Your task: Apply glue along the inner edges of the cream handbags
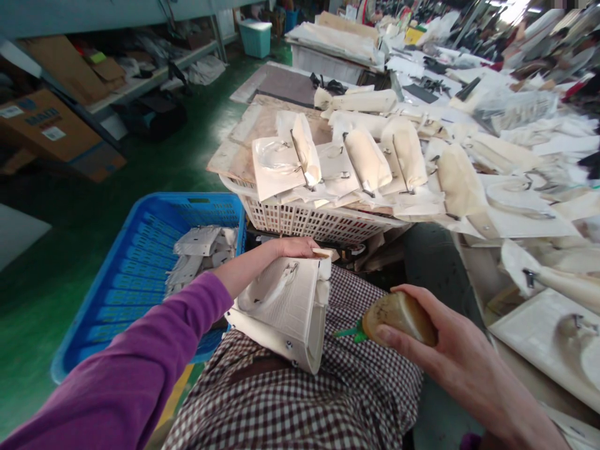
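Observation:
A cream handbag (285, 300) with a looped handle lies tilted across my lap on a checked apron (262, 400). My left hand (297, 247) grips its far edge, fingers partly hidden behind the bag. To the right of the bag, my right hand (422, 334) is wrapped round a bottle (396, 315) of brownish liquid. The bottle lies on its side in the grip, its green nozzle (352, 333) pointing left toward the bag without touching it.
A blue basket (107, 275) holding cream pieces (199, 240) stands at my left. Ahead, a board on a white basket (304, 219) carries several cream bags (368, 159). More bags (553, 337) lie at the right. Cardboard boxes (56, 134) sit at the far left.

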Demonstrator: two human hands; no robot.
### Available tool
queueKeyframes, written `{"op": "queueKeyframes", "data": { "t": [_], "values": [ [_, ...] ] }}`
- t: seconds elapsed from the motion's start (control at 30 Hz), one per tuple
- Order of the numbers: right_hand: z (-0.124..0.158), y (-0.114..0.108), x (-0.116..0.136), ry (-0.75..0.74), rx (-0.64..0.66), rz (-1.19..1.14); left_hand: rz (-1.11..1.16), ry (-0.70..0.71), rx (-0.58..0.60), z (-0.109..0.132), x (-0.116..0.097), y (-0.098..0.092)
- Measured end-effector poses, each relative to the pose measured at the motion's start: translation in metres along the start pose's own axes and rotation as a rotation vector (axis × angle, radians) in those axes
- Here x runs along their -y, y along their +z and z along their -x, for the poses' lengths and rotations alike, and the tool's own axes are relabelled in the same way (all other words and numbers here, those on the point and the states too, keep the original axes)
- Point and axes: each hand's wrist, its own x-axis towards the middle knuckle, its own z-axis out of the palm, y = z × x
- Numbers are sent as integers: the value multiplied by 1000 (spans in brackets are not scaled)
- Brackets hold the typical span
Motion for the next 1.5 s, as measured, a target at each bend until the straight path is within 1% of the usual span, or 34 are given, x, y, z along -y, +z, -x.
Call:
{"op": "queueKeyframes", "data": {
  "t": [0.07,0.17,0.27,0.37,0.5,0.63,0.83,1.0,1.13,1.23,1.5],
  "values": [
    [0,1,-5,24,-11,-65,2,-5,2,0,-1,0],
    [1,3,-15,54,-48,-223,5,-13,4,2,-2,-1],
    [4,11,-25,56,-138,-408,14,-17,5,3,-3,-3],
    [8,24,-36,84,-220,-525,36,-18,10,2,-3,-3],
    [13,39,-54,144,-279,-532,68,-25,24,-1,-4,-1],
    [10,45,-62,156,-309,-505,91,-25,30,-2,-6,1],
    [2,48,-60,168,-283,-475,98,-31,6,-1,-8,2],
    [4,49,-63,99,-287,-423,104,-34,-1,-2,-8,2],
    [4,48,-65,72,-276,-443,94,-39,16,-5,-7,2],
    [5,46,-66,74,-230,-481,83,-36,25,-7,-5,3],
    [23,43,-73,108,-58,-539,65,-28,19,-9,-4,2]
  ]
}}
